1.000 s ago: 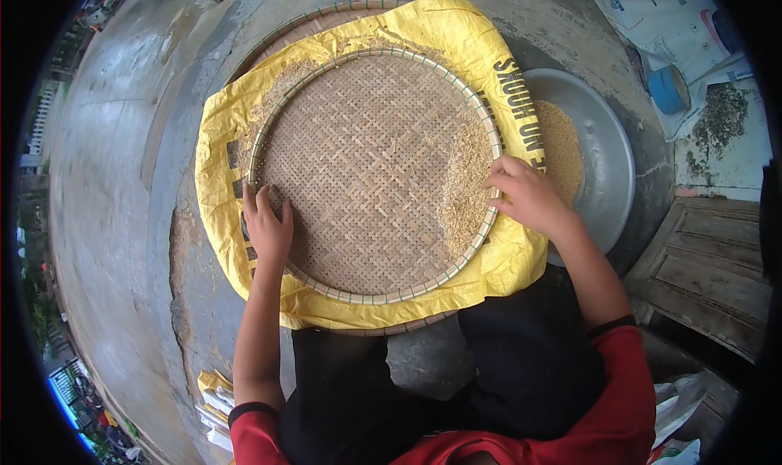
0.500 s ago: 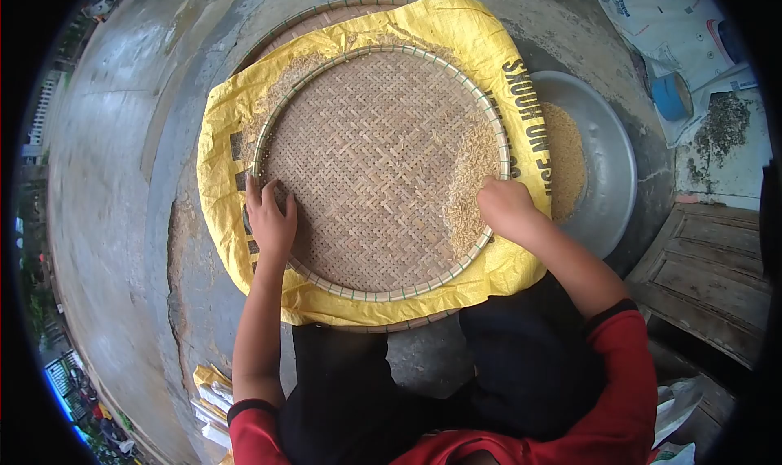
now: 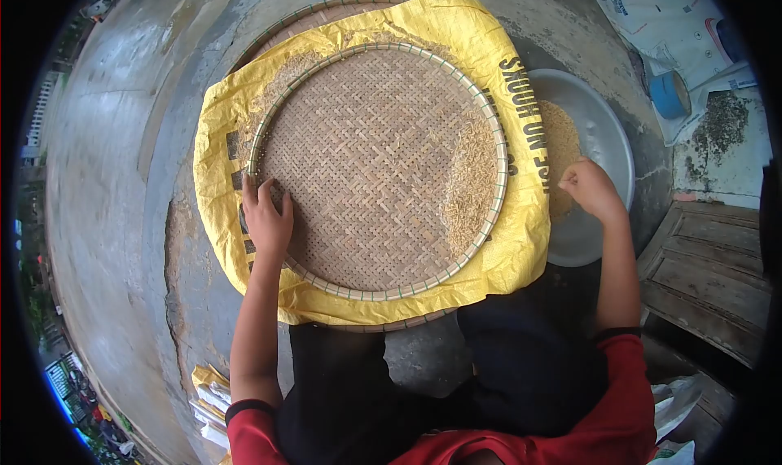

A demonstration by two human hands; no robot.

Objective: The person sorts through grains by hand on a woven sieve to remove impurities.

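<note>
A round woven bamboo tray (image 3: 358, 164) with a green-stitched rim lies on a yellow sack (image 3: 521, 245). Unhusked grain (image 3: 472, 188) is heaped along the tray's right side, with scattered grains toward the middle. My left hand (image 3: 267, 214) rests at the tray's left rim, fingers apart, holding nothing loose. To the right, my right hand (image 3: 588, 188) is over a metal basin (image 3: 615, 139) holding more grain (image 3: 559, 131). Its fingertips are pressed together; whatever is between them is too small to make out.
Under the sack, another woven tray (image 3: 326, 15) shows at the top. A roll of blue tape (image 3: 669, 95) is at the upper right, above a wooden panel (image 3: 705, 257). Folded bags (image 3: 213, 400) lie at the lower left on the concrete floor.
My right hand has left the grain at the tray's right edge and moved right, over the basin. My left hand has stayed at the left rim.
</note>
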